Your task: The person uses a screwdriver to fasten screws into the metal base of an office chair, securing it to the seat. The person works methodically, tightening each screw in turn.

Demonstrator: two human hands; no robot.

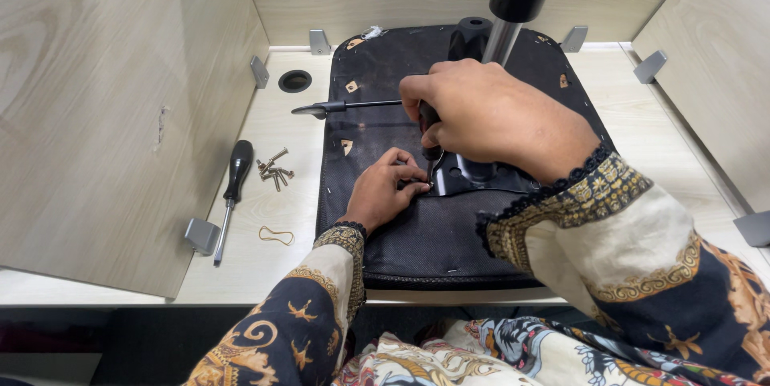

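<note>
A black chair seat lies upside down on the desk, with a black metal mechanism plate and a gas-lift column rising from it. My right hand is shut on a black-handled screwdriver, held upright with its tip at the plate's left edge. My left hand pinches a small screw at that same spot, fingertips beside the screwdriver tip. The screw itself is mostly hidden by my fingers. A black lever sticks out from the mechanism to the left.
A second black-handled screwdriver lies on the desk at the left, beside several loose screws and a rubber band. A cable hole sits at the back left. Wooden partition walls with metal brackets enclose the desk.
</note>
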